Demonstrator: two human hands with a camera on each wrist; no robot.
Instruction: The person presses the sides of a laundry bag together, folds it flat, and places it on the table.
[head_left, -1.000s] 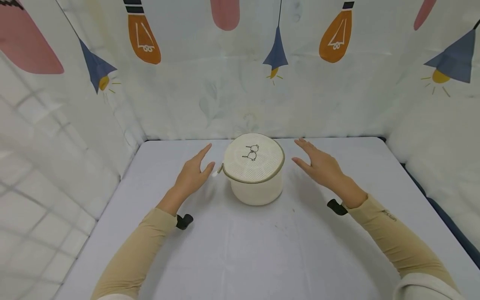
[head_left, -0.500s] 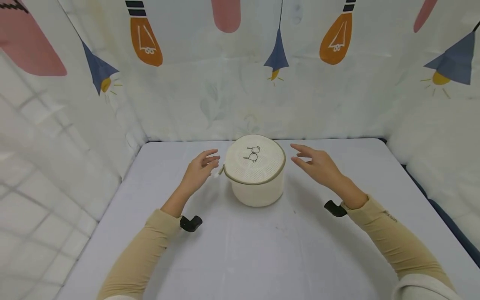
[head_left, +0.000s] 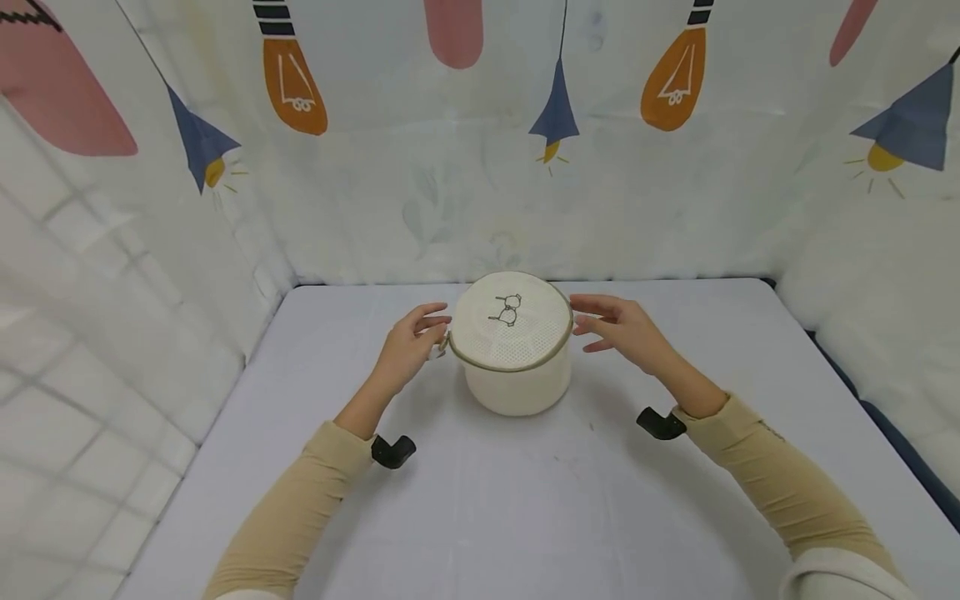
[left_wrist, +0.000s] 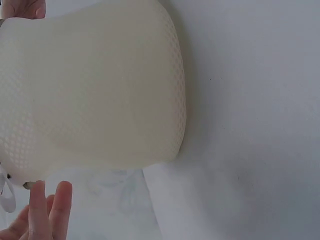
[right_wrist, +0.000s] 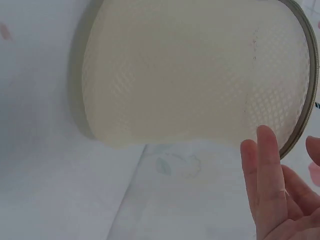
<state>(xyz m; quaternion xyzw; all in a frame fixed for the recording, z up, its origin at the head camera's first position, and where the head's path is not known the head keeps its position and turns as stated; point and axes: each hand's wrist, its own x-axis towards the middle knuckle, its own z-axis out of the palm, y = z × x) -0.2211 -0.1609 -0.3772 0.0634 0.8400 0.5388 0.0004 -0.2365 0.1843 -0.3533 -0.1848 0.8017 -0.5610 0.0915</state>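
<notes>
A cream mesh laundry bag (head_left: 517, 390), round like a drum, stands upright on the white table. Two small outlined figures decorate its lid (head_left: 487, 342), which is edged by an olive-brown zip (right_wrist: 303, 120). At the bag's left rim my left hand (head_left: 402, 357) has its fingers extended by the zip end, beside a white tag (left_wrist: 7, 195); whether they touch is hard to tell. On the opposite side, my right hand (head_left: 632, 335) has its fingertips at the upper rim, fingers fairly straight. Neither hand is curled round the bag.
The table (head_left: 525, 508) has a white cover, and its far edge lies just behind the bag. A curtain (head_left: 480, 183) with lamp and bulb prints hangs behind and at the sides. Black wrist cameras (head_left: 393, 452) sit below both hands.
Both hands have moved inward to the bag's rim, the left one rightward and the right one leftward. The spread fingers have drawn closer together. The bag stays in place on the table.
</notes>
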